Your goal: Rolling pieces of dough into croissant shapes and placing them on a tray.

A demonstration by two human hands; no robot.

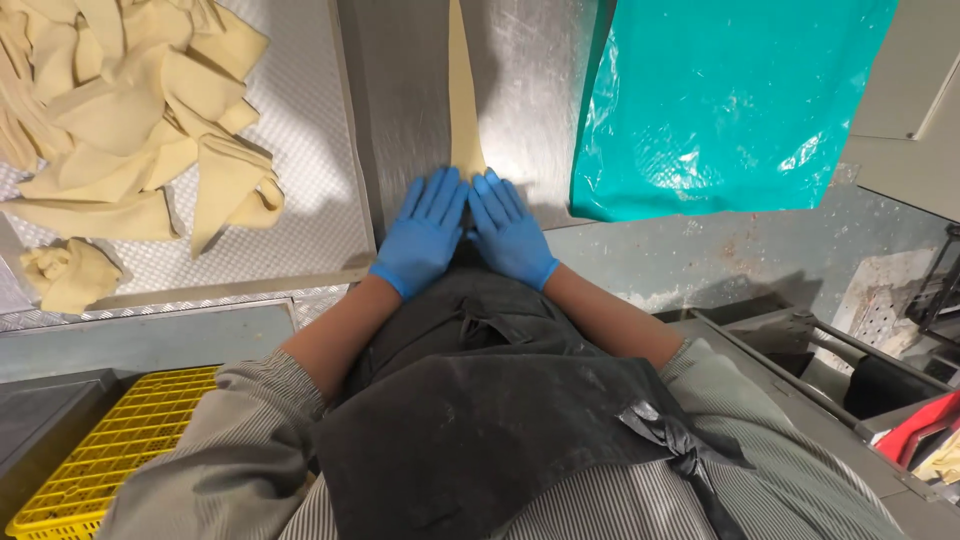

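Note:
A long narrow strip of pale dough (pixel 461 90) lies down the middle of a steel table (pixel 400 110), running away from me. Both my hands wear blue gloves. My left hand (pixel 424 233) lies flat on the steel with fingers spread, its fingertips at the left side of the strip's near end. My right hand (pixel 508 230) lies flat beside it, fingertips at the strip's right side. The two hands touch at the thumbs and press down on the near end of the dough. Neither hand grips anything. My dark apron (pixel 490 400) hangs below them.
A heap of folded dough scraps (pixel 130 110) and a small dough lump (pixel 70 275) lie on a textured metal tray (pixel 310 180) at the left. A teal plastic sheet (pixel 720 100) covers the right. A yellow plastic crate (pixel 110 455) stands on the floor, lower left. Metal machine parts (pixel 850 370) sit lower right.

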